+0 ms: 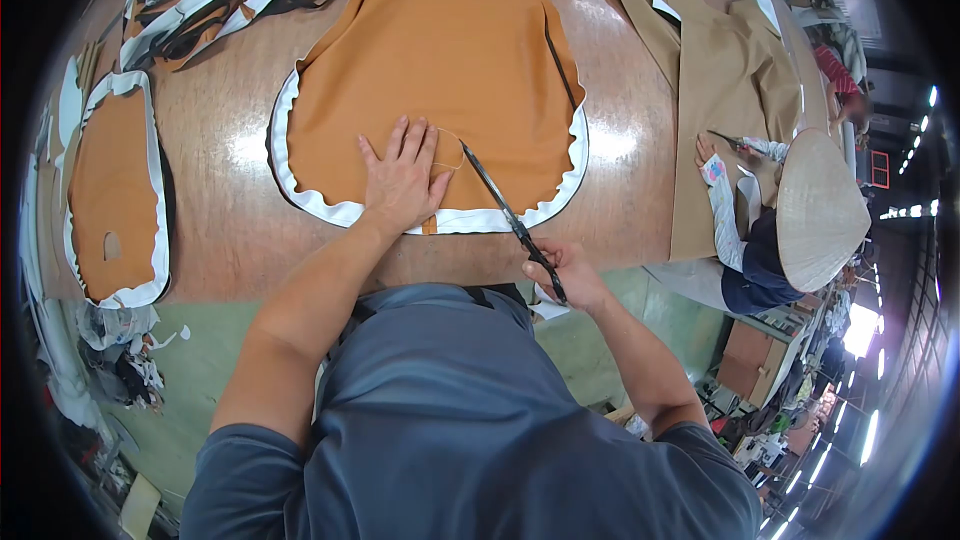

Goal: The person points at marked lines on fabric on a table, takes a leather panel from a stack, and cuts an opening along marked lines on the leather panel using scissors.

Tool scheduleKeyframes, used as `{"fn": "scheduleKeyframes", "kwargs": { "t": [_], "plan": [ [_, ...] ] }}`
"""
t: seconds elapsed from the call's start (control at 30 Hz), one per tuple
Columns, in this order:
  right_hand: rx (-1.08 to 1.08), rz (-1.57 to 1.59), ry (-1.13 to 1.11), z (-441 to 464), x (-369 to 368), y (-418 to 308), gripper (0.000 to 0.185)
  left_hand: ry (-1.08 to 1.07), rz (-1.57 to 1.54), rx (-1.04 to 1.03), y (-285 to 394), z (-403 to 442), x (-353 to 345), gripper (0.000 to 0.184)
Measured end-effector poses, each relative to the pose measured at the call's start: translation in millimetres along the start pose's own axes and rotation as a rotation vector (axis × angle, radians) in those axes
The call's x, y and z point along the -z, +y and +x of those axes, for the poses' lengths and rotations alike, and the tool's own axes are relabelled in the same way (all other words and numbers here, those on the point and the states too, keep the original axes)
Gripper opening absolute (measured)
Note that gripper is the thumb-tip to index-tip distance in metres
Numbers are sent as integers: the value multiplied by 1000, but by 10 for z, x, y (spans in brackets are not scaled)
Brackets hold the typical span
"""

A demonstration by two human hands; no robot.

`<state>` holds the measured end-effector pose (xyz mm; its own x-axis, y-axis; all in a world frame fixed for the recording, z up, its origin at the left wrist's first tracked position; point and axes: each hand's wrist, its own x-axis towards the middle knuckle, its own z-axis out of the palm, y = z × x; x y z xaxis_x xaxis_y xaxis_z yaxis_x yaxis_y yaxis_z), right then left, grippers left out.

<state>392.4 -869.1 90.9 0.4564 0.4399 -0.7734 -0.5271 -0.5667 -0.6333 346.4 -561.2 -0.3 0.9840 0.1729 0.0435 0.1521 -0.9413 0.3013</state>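
Note:
An orange-brown leather-like panel [480, 50] with a white ruffled border lies on the table in front of me. My left hand [402, 178] rests flat on its lower part, fingers spread. Beside those fingers is a thin pale curved outline [450, 166]; I cannot tell whether it is drawn, cut or thread. My right hand [572, 272] grips the black handles of long scissors [499, 198] at the near edge. The blades point up and left across the panel, their tip touching or just over the outline's right side.
A smaller orange panel [115, 175] with a white border and a small hole lies at the left. Several orange and white strips [230, 0] are heaped at the upper left. Tan material [735, 70] covers the right side, where a person in a conical hat [822, 208] holds scissors.

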Motion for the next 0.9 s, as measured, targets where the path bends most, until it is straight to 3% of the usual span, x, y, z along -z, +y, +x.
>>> {"fn": "scheduleKeyframes", "kwargs": {
  "t": [0.3, 0.9],
  "plan": [
    [24, 42, -44, 80, 103, -120, 51, -3, 12, 16, 14, -5, 16, 76],
    [39, -250, -167, 331, 695, -341, 64, 2, 35, 28, 22, -1, 10, 78]
  ]
}}
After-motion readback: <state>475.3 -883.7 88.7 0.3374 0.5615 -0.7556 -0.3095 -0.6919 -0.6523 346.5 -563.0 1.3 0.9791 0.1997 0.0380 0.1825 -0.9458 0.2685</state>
